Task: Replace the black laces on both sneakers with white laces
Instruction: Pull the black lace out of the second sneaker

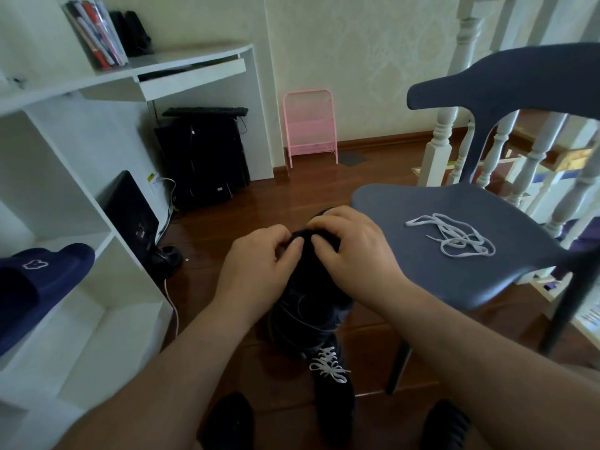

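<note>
Both hands on black sneaker

Left hand [259, 254] and right hand [354, 251] pinch at the top of a black sneaker [311, 287] held between them, probably its black lace; too dark to confirm. Below the hands, second sneaker [334, 384] with white lace. Right of right hand, loose white lace [454, 235] on chair [422, 254].

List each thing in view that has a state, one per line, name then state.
Left hand: curled, pinching at the held sneaker.
Right hand: curled, gripping the held sneaker.
Held sneaker: lifted, black lace hanging loose.
Floor sneaker: on the floor, white-laced.
White lace: loose on the chair seat.
Chair: upright.
Keyboard tray: pulled out.
</note>
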`<act>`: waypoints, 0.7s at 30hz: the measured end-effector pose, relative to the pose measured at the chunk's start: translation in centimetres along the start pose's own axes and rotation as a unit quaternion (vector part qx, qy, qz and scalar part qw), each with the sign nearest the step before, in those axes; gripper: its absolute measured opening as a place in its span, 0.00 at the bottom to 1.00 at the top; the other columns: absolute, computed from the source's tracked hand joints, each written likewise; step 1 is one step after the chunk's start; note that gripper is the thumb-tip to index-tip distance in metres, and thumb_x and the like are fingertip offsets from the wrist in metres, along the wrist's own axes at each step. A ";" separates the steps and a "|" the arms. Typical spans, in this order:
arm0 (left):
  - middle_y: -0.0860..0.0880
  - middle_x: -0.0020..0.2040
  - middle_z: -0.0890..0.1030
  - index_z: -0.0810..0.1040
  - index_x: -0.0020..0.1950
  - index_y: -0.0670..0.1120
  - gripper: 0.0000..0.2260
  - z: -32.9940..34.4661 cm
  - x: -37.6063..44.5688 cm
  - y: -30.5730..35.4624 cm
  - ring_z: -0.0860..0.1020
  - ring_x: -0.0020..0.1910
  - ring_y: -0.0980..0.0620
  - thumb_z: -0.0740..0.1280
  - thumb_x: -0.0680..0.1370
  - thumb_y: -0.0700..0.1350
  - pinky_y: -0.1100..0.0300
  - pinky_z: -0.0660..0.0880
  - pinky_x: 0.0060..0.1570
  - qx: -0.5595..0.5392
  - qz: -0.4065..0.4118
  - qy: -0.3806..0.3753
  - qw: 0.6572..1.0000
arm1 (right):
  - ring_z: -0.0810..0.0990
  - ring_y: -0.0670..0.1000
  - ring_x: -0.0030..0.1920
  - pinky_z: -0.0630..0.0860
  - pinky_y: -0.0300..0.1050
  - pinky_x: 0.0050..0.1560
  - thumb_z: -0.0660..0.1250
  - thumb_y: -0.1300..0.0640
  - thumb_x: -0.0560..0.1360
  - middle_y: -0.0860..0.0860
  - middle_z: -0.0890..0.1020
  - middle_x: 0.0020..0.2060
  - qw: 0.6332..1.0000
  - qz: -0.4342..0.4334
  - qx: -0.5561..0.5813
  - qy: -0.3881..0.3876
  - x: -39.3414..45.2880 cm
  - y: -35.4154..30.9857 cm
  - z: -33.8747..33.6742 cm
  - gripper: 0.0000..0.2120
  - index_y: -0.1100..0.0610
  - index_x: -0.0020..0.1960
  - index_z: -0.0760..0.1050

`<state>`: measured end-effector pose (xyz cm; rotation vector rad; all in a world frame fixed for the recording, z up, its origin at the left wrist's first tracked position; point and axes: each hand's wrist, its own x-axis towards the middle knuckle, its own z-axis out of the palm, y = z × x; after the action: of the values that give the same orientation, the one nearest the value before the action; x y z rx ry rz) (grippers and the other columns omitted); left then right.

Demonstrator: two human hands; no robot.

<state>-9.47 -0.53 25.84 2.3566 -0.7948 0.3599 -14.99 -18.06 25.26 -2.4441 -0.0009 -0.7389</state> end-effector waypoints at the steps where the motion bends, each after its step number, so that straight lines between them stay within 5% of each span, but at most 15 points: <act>1: 0.55 0.35 0.76 0.75 0.40 0.52 0.14 0.1 0.0 0.1 0.74 0.35 0.58 0.65 0.84 0.55 0.55 0.70 0.33 -0.003 0.006 -0.003 1.000 | 0.77 0.47 0.55 0.75 0.43 0.59 0.69 0.54 0.78 0.43 0.80 0.54 1.000 -0.003 -0.006 -0.003 0.1 0.1 0.0 0.09 0.48 0.58 0.82; 8: 0.53 0.32 0.74 0.73 0.37 0.50 0.17 0.6 -0.1 0.4 0.74 0.34 0.56 0.65 0.84 0.54 0.51 0.71 0.32 -0.009 -0.007 0.010 1.000 | 0.80 0.50 0.45 0.80 0.50 0.48 0.74 0.53 0.76 0.46 0.84 0.42 0.998 -0.034 -0.060 -0.013 0.6 0.3 -0.7 0.03 0.52 0.46 0.84; 12: 0.52 0.30 0.72 0.71 0.35 0.49 0.19 -0.1 0.4 -0.5 0.73 0.32 0.54 0.66 0.84 0.53 0.54 0.66 0.30 -0.040 -0.032 0.044 0.998 | 0.80 0.49 0.42 0.73 0.43 0.41 0.74 0.51 0.75 0.44 0.83 0.36 0.986 0.168 0.001 0.007 1.8 2.1 -3.0 0.09 0.51 0.38 0.81; 15: 0.53 0.31 0.71 0.70 0.36 0.51 0.18 -0.1 0.3 -0.8 0.72 0.32 0.55 0.65 0.85 0.52 0.57 0.65 0.32 -0.022 0.000 0.059 0.998 | 0.81 0.52 0.44 0.73 0.43 0.37 0.72 0.57 0.75 0.49 0.82 0.39 0.960 0.268 0.030 -0.083 1.8 4.3 -4.0 0.06 0.52 0.40 0.79; 18: 0.54 0.33 0.70 0.67 0.36 0.54 0.17 0.1 0.3 -1.0 0.72 0.33 0.56 0.65 0.85 0.51 0.59 0.63 0.33 -0.006 0.013 0.066 0.998 | 0.76 0.45 0.47 0.71 0.37 0.41 0.67 0.61 0.74 0.48 0.77 0.50 0.972 0.213 0.053 -0.079 1.4 3.3 -3.8 0.12 0.47 0.53 0.77; 21: 0.55 0.32 0.70 0.68 0.36 0.54 0.18 0.1 0.3 -0.7 0.72 0.33 0.56 0.65 0.85 0.51 0.59 0.63 0.33 -0.013 0.024 0.068 0.997 | 0.73 0.45 0.52 0.68 0.35 0.50 0.68 0.57 0.74 0.42 0.75 0.52 0.997 0.071 0.027 -0.024 1.1 1.1 -3.3 0.12 0.45 0.55 0.78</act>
<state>-8.79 -0.33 25.54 2.2656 -0.7879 0.5218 -15.56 -20.88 27.53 -2.3805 0.1320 -0.6098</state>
